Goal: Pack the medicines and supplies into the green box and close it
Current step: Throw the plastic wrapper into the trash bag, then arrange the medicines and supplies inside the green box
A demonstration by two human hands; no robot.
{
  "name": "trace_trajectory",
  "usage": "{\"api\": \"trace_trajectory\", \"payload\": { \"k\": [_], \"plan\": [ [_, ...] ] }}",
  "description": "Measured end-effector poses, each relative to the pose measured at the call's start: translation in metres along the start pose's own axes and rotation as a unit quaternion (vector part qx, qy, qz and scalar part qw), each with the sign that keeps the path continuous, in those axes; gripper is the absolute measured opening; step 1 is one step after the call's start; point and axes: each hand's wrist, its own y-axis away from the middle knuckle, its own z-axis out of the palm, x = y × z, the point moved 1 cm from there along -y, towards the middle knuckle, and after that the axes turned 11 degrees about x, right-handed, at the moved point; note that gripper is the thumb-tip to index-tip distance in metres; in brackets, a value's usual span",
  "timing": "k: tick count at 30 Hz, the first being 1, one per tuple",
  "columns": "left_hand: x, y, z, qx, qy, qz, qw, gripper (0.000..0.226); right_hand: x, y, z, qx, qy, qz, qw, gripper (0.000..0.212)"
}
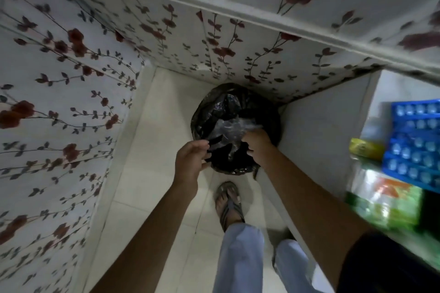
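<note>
A bin lined with a black plastic bag (pixel 223 107) stands on the floor in the corner. Crumpled clear plastic wrap (pixel 232 129) hangs over its mouth. My right hand (pixel 256 147) is closed on the near right part of that wrap. My left hand (pixel 190 157) sits at the bin's left rim, fingers curled around the black liner's edge and touching the wrap's left end. No green box shows in this view; a green packet (pixel 390 200) lies blurred on the shelf at right.
Walls with a red flower pattern (pixel 59 102) close in on the left and behind the bin. A white shelf unit (pixel 316 145) at right carries a blue tray of small containers (pixel 414 140) and a yellow packet (pixel 364 150). My sandalled foot (pixel 228 202) stands on pale floor tiles.
</note>
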Motion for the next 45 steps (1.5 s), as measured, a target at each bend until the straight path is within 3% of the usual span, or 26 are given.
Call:
{"api": "trace_trajectory", "payload": {
  "k": [5, 9, 18, 22, 25, 29, 31, 34, 37, 42, 45],
  "plan": [
    [0.029, 0.063, 0.003, -0.019, 0.026, 0.016, 0.999, 0.014, -0.007, 0.072, -0.042, -0.053, -0.077, 0.014, 0.996, 0.027],
    [0.032, 0.131, 0.008, -0.049, 0.016, 0.018, 0.999, 0.017, -0.008, 0.148, -0.098, -0.114, -0.103, -0.074, 0.985, 0.014],
    [-0.002, 0.275, 0.045, -0.058, 0.035, 0.022, 0.997, 0.018, 0.031, 0.261, -0.279, -0.167, -0.088, -0.234, 0.954, 0.021],
    [-0.018, 0.319, 0.072, -0.101, 0.002, 0.049, 0.994, 0.019, 0.057, 0.263, -0.376, -0.080, -0.114, -0.285, 0.948, 0.025],
    [-0.018, 0.338, 0.091, -0.133, -0.035, 0.098, 0.986, 0.018, 0.086, 0.239, -0.444, 0.064, -0.129, -0.294, 0.945, 0.026],
    [-0.019, 0.330, 0.099, -0.079, -0.128, 0.198, 0.969, 0.019, 0.131, 0.177, -0.480, 0.272, 0.063, -0.244, 0.929, 0.022],
    [-0.019, 0.319, 0.102, -0.057, -0.168, 0.215, 0.960, 0.024, 0.148, 0.153, -0.475, 0.290, 0.140, -0.238, 0.916, 0.038],
    [-0.023, 0.308, 0.114, -0.048, -0.218, 0.222, 0.949, 0.024, 0.163, 0.133, -0.462, 0.304, 0.144, -0.197, 0.921, 0.054],
    [-0.029, 0.307, 0.117, -0.049, -0.253, 0.248, 0.934, 0.015, 0.173, 0.122, -0.448, 0.298, 0.135, -0.164, 0.930, 0.043],
    [-0.041, 0.303, 0.118, 0.004, -0.346, 0.314, 0.884, 0.035, 0.181, 0.109, -0.439, 0.346, 0.133, -0.151, 0.916, 0.030],
    [-0.050, 0.301, 0.122, 0.011, -0.385, 0.328, 0.863, 0.050, 0.181, 0.113, -0.446, 0.355, 0.131, -0.203, 0.903, 0.024]
  ]
}}
